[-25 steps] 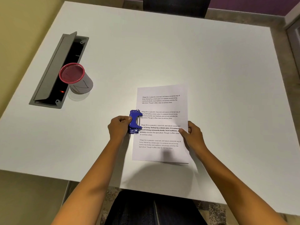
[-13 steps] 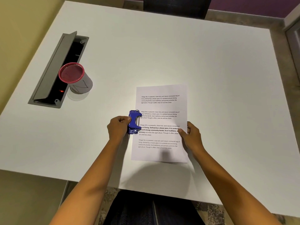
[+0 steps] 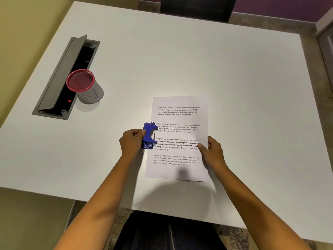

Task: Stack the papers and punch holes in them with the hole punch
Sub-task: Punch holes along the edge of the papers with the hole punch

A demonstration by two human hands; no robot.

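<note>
Little has moved since a moment ago: the papers [image 3: 180, 138] have slid slightly to my left and squared up, their left edge now a touch deeper under the punch [image 3: 149, 135], and both my hands have kept their places; my left hand [image 3: 132, 141] is curled shut around the back of the blue punch, thumb on its top, holding it on the table [image 3: 234, 78] at the left edge of the papers about midway along their length; the punch's mouth faces right and overlaps that edge, covering the first letters of the printed lines; my right hand [image 3: 213, 152] pinches the right edge of the papers, thumb on top over the ends of the bold lines, the other fingers tucked beneath or behind the sheet where I cannot see them; the papers lie flat and upright to me near the table's near edge, a little right of its middle, and their lower right corner shows a thin dark line of a sheet beneath; how many sheets there are I cannot tell; a red-rimmed mesh cup [image 3: 84, 86] stands well apart toward the left edge, just beside an open grey cable hatch [image 3: 59, 82] set into the surface; my knees show below the near edge.
</note>
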